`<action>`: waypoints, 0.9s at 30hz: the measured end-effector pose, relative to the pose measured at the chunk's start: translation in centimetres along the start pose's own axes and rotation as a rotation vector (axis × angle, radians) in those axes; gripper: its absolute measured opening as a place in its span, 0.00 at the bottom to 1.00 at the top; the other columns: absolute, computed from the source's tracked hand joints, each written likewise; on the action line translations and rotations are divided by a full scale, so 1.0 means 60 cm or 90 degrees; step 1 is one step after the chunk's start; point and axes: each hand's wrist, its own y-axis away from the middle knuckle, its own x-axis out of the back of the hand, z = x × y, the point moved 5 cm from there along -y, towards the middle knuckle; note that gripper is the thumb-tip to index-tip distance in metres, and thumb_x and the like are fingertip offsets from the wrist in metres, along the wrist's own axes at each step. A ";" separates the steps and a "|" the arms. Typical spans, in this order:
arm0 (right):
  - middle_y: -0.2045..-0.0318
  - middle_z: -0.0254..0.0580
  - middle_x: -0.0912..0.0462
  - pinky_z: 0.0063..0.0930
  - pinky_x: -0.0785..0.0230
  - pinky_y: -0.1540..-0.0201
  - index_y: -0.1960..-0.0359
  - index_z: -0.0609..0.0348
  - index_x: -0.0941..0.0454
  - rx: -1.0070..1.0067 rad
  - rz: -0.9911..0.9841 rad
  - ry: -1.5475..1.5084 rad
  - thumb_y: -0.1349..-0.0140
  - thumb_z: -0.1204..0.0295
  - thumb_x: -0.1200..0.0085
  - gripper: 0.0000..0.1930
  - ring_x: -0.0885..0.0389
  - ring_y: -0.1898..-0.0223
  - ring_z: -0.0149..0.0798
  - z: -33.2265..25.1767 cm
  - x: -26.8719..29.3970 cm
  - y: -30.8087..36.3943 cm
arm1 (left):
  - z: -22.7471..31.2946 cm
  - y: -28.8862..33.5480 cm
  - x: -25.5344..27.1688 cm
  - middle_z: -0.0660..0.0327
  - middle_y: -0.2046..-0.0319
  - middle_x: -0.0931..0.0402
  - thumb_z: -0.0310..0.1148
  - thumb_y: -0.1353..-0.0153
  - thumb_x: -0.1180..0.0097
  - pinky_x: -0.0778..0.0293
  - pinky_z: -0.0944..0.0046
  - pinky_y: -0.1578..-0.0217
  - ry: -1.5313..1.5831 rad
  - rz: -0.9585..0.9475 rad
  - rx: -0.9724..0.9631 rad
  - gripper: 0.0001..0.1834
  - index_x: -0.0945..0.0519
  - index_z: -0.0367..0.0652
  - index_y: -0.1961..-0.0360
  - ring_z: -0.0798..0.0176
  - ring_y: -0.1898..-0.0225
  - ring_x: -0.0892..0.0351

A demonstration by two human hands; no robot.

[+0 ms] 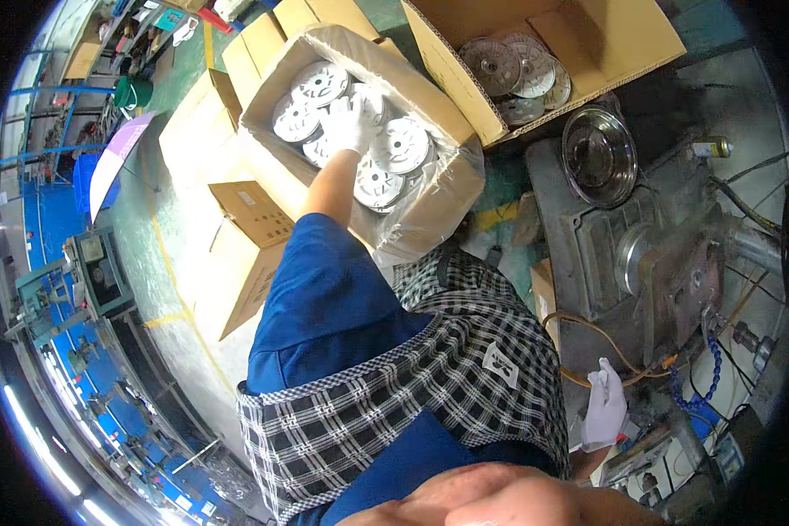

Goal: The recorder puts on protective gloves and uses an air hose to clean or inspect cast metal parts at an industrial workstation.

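My left hand (352, 128), in a white glove, reaches into a plastic-lined cardboard box (451, 197) of silvery metal discs. Its fingers are stretched out over the stacked discs, near a slotted disc (401, 145) with a central hole. Whether the fingertips touch a disc is hard to tell. Another disc (319, 83) lies at the far left of the box. My right hand (605, 408), also gloved, is low on the right beside the machine (587, 272). Its fingers are partly extended, and I see nothing in them.
A second open carton (596, 44) holds several darker discs (491, 67). A shiny round metal bowl (600, 156) rests on the machine. Hoses and a blue segmented coolant pipe (706, 394) run near my right hand. More cartons (245, 232) stand on the left.
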 end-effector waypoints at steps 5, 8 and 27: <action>0.47 0.52 0.17 0.33 0.29 0.42 0.38 0.62 0.25 0.001 -0.019 0.038 0.29 0.77 0.51 0.19 0.17 0.48 0.40 0.008 0.016 0.009 | -0.089 -0.015 0.049 0.56 0.36 0.32 0.55 0.48 0.32 0.32 0.48 0.38 -0.010 0.059 0.175 0.40 0.28 0.54 0.35 0.47 0.37 0.32; 0.45 0.52 0.18 0.33 0.29 0.43 0.39 0.62 0.24 0.035 -0.010 0.061 0.30 0.77 0.50 0.19 0.17 0.48 0.42 0.001 0.010 0.007 | -0.117 -0.057 0.051 0.62 0.30 0.41 0.55 0.44 0.37 0.31 0.51 0.40 -0.188 -0.110 0.123 0.38 0.31 0.58 0.34 0.50 0.33 0.36; 0.50 0.46 0.16 0.30 0.29 0.41 0.38 0.64 0.24 0.259 -0.110 -0.092 0.32 0.78 0.46 0.21 0.17 0.51 0.35 -0.118 -0.079 -0.120 | -0.002 -0.041 0.386 0.64 0.61 0.17 0.38 0.27 0.46 0.26 0.69 0.54 0.633 -0.068 -0.281 0.16 0.17 0.34 0.52 0.73 0.58 0.22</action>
